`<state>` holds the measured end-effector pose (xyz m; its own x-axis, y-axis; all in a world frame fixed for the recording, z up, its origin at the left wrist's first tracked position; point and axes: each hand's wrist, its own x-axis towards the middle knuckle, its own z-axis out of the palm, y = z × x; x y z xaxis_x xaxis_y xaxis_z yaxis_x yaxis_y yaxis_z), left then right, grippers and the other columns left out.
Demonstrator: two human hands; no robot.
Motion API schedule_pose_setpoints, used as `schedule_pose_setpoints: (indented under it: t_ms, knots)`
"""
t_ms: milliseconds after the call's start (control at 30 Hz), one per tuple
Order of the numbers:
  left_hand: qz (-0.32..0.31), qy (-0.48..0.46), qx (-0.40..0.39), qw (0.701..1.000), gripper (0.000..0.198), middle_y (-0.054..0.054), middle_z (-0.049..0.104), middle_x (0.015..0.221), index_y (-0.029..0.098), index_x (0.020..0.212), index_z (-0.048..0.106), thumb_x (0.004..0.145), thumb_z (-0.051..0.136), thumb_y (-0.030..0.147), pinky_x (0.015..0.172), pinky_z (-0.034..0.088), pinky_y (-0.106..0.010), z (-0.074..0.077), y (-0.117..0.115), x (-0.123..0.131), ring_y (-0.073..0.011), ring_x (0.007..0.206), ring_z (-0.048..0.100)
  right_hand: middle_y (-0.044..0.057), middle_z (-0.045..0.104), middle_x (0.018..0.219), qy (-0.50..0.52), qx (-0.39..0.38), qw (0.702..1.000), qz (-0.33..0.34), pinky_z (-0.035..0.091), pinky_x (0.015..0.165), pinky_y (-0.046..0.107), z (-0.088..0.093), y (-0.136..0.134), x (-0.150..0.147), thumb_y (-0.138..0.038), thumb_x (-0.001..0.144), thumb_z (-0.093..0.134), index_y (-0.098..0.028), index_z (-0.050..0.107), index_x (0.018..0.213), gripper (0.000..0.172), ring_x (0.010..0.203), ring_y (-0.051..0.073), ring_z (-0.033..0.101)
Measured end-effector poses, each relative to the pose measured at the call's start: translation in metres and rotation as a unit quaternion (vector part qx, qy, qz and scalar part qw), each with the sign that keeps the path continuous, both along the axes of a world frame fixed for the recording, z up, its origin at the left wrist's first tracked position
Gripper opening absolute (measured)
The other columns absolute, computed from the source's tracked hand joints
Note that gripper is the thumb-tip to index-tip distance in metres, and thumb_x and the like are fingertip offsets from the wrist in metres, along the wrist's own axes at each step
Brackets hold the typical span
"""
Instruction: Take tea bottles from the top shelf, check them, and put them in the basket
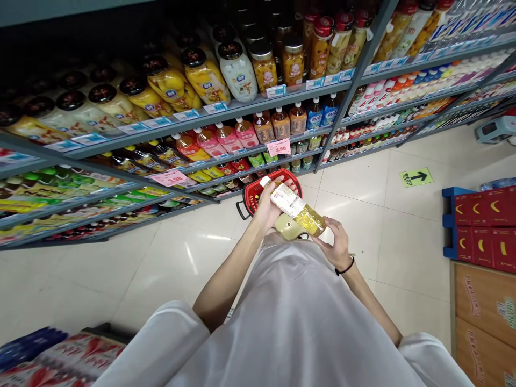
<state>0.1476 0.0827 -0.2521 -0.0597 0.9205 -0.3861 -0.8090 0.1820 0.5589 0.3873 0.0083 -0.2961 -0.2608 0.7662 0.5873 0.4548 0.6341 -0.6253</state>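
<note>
I hold a bottle of yellow drink (296, 208) with a white label tilted in front of me, cap end toward the shelves. My left hand (268, 207) grips its upper part near the white cap. My right hand (336, 244), with a black band at the wrist, supports its lower end. Just beyond the bottle a red shopping basket (258, 192) with black handles sits on the floor. A beige shoe tip (289, 227) shows below the bottle.
Grey shelves (226, 115) packed with bottled drinks and jars run across the back, with pink price tags (279, 147). A green floor arrow (416, 177) lies on the tiles to the right. Red boxes on a blue pallet (481, 223), brown cartons (486, 317) and packaged goods (60, 355) flank me.
</note>
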Motion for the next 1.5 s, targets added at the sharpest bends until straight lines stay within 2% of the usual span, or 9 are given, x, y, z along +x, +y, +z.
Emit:
schedule_pose_setpoints:
  t_ms: [100, 200, 367, 567, 867, 1033, 1167, 1300, 1500]
  knots:
    - [0.002, 0.008, 0.022, 1.0, 0.047, -0.011, 0.077, 0.124, 0.017, 0.122, 0.07, 0.086, 0.08, 0.047, 0.115, 0.054, -0.047, 0.017, 0.0, -0.002, -0.0246, 0.113, 0.075, 0.015, 0.069, 0.132, 0.029, -0.005, 1.0, -0.009, 0.064, 0.098, 0.052, 0.009, 0.003, -0.003, -0.018, 0.083, 0.09, -0.028, 0.048, 0.155, 0.084, 0.122, 0.031, 0.07]
    - [-0.015, 0.026, 0.103, 0.994, 0.054, -0.011, 0.073, 0.135, 0.02, 0.131, 0.069, 0.085, 0.082, 0.045, 0.118, 0.052, -0.047, 0.046, 0.002, -0.002, -0.0281, 0.126, 0.071, 0.014, 0.068, 0.134, 0.171, -0.124, 0.976, -0.046, 0.063, 0.099, 0.045, 0.024, 0.006, -0.016, -0.022, 0.08, 0.093, -0.026, 0.055, 0.147, 0.078, 0.122, 0.027, 0.069]
    - [-0.042, 0.101, 0.246, 0.963, 0.077, -0.012, 0.064, 0.149, 0.029, 0.152, 0.054, 0.082, 0.087, 0.034, 0.121, 0.049, -0.051, 0.101, 0.001, 0.002, -0.0338, 0.14, 0.062, 0.011, 0.071, 0.131, 0.387, -0.32, 0.865, 0.015, 0.061, 0.096, 0.035, 0.055, 0.027, -0.027, -0.031, 0.075, 0.096, -0.025, 0.067, 0.13, 0.063, 0.12, 0.024, 0.068]
    - [-0.027, 0.171, 0.31, 0.935, 0.088, -0.016, 0.059, 0.153, 0.025, 0.148, 0.058, 0.07, 0.098, 0.03, 0.126, 0.044, -0.053, 0.148, -0.002, 0.015, -0.0389, 0.149, 0.053, 0.013, 0.076, 0.119, 0.447, -0.447, 0.755, 0.173, 0.057, 0.069, 0.034, 0.094, 0.03, -0.039, -0.061, 0.079, 0.088, -0.022, 0.07, 0.126, 0.063, 0.095, 0.027, 0.074]
    - [-0.009, 0.227, 0.337, 0.914, 0.117, -0.016, 0.047, 0.164, 0.034, 0.171, 0.027, 0.075, 0.094, 0.03, 0.106, 0.062, -0.043, 0.186, -0.007, 0.031, -0.0369, 0.136, 0.063, 0.015, 0.079, 0.112, 0.461, -0.479, 0.683, 0.303, 0.05, 0.067, 0.032, 0.123, 0.012, -0.059, -0.072, 0.094, 0.067, -0.024, 0.076, 0.123, 0.057, 0.081, 0.024, 0.073]
    - [0.01, 0.247, 0.353, 0.902, 0.117, -0.011, 0.032, 0.174, 0.038, 0.172, 0.016, 0.081, 0.09, 0.032, 0.113, 0.057, -0.039, 0.197, -0.004, 0.04, -0.0353, 0.15, 0.05, 0.017, 0.08, 0.107, 0.49, -0.468, 0.642, 0.358, 0.048, 0.065, 0.028, 0.147, 0.025, -0.064, -0.073, 0.102, 0.053, -0.022, 0.08, 0.123, 0.061, 0.083, 0.022, 0.073]
    - [0.007, 0.249, 0.364, 0.898, 0.115, -0.013, 0.038, 0.17, 0.038, 0.171, 0.015, 0.083, 0.088, 0.033, 0.112, 0.057, -0.038, 0.203, 0.0, 0.041, -0.0321, 0.144, 0.056, 0.015, 0.08, 0.106, 0.484, -0.428, 0.677, 0.351, 0.054, 0.071, 0.033, 0.154, 0.04, -0.063, -0.07, 0.102, 0.056, -0.023, 0.078, 0.125, 0.058, 0.084, 0.023, 0.074]
    - [-0.016, 0.249, 0.365, 0.897, 0.101, -0.015, 0.068, 0.137, 0.031, 0.166, 0.025, 0.086, 0.086, 0.039, 0.095, 0.063, -0.036, 0.206, 0.006, 0.041, -0.0253, 0.11, 0.074, 0.011, 0.077, 0.112, 0.455, -0.308, 0.796, 0.253, 0.06, 0.079, 0.037, 0.15, 0.05, -0.062, -0.061, 0.09, 0.08, -0.027, 0.071, 0.121, 0.047, 0.092, 0.024, 0.074]
    - [-0.005, 0.266, 0.388, 0.883, 0.061, -0.017, 0.069, 0.136, 0.022, 0.139, 0.055, 0.088, 0.083, 0.041, 0.087, 0.064, -0.035, 0.211, 0.013, 0.039, -0.0252, 0.105, 0.076, 0.008, 0.066, 0.125, 0.334, -0.01, 0.942, 0.021, 0.058, 0.099, 0.038, 0.146, 0.061, -0.063, -0.023, 0.08, 0.094, -0.031, 0.062, 0.133, 0.062, 0.119, 0.023, 0.067]
